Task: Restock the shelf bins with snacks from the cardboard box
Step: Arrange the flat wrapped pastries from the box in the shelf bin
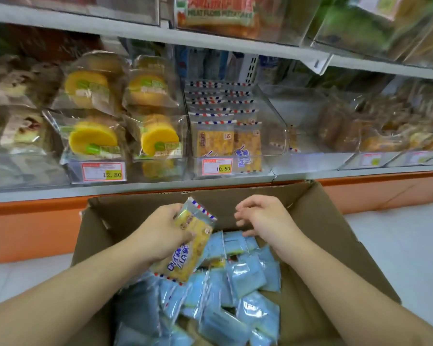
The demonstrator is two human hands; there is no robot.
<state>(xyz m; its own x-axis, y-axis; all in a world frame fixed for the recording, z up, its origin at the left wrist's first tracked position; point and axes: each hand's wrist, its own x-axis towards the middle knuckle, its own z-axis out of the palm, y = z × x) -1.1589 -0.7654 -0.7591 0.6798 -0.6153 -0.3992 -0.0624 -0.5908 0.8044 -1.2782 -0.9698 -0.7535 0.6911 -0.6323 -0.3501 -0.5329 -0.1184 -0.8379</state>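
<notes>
One snack packet (pixel 185 239) is gripped by the left hand (pixel 160 233) over the cardboard box (pixel 335 258); carry it far to the matching clear bin (pixel 235 136) and slot it upright behind the striped row. To the right, the right hand (pixel 263 221) hovers, fingers loosely curled, holding nothing: it should gather more from the blue packets (pixel 235 283) below.

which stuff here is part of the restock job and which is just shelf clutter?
In the job:
- cardboard box
- snack packets in the box
- packet gripped by left hand
- right hand, empty above the box
- clear bin with matching striped packets

Just there:
- round yellow cakes
- brown pastries
- price tags
</notes>
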